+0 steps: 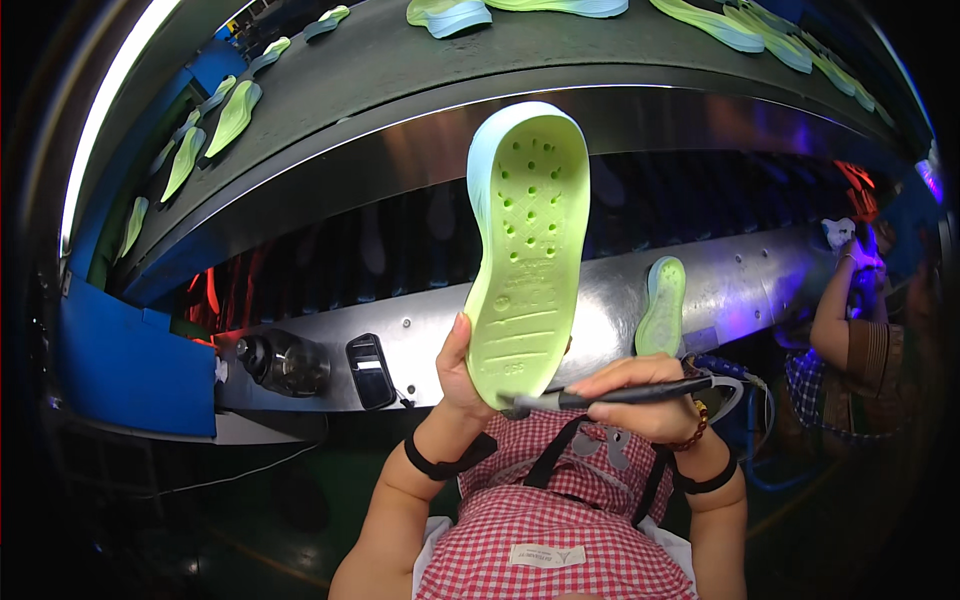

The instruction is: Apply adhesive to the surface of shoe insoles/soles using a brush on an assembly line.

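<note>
A pale green shoe sole with a light blue rim stands nearly upright before me, its hollow inner side toward me. Small holes dot its far, upper half. My left hand is closed round its near left edge, thumb along the side; the other fingers are hidden behind it. In my right hand is a brush-like tool with a slim black and grey handle, pinched like a pen. Its dark tip lies at the sole's near end. A pale tube loops by the handle's rear; whether it joins is unclear.
A second green sole lies on the metal ledge to the right. At left are a dark bottle and a phone. More soles rest on the dark belt beyond. A co-worker's arm is at far right.
</note>
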A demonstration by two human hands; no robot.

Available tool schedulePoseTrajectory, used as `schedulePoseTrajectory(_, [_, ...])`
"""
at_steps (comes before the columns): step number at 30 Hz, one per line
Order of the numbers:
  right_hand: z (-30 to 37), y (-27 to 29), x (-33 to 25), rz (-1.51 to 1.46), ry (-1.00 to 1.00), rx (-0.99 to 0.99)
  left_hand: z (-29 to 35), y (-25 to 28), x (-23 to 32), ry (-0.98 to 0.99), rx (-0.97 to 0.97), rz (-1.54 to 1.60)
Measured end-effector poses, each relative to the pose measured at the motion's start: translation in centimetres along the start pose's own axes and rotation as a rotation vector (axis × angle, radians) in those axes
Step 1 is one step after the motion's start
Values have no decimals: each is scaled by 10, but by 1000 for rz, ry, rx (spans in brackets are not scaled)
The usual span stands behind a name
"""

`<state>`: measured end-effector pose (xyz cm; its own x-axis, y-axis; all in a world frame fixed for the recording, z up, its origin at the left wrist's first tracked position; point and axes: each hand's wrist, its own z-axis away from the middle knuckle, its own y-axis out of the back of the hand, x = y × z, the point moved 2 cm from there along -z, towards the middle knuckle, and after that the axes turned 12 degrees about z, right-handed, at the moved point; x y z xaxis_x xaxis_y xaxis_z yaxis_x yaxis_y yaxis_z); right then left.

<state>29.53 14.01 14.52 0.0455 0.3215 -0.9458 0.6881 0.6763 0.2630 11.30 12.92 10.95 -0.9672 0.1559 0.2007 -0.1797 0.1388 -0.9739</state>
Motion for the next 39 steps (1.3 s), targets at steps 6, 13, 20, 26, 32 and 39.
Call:
schedulePoseTrajectory(6, [7, -8, -11, 53, 95, -156, -5, -4, 5, 178, 8, 188])
schedulePoseTrajectory(13, [6, 11, 4, 197, 121, -266, 1, 14, -2, 629, 388, -222])
schedulePoseTrajectory(20, [17, 13, 20, 170, 130, -416, 15, 14, 0, 772, 457, -511])
schedulePoseTrajectory(26, [21, 34, 10, 418, 86, -356, 19, 20, 6, 798, 473, -440])
schedulePoseTrajectory(32, [19, 31, 7, 657, -31, -649, 23, 23, 10, 777, 481, -537])
schedulePoseTrajectory(39, [28, 44, 8, 589, -48, -467, 28, 24, 18, 733, 499, -577])
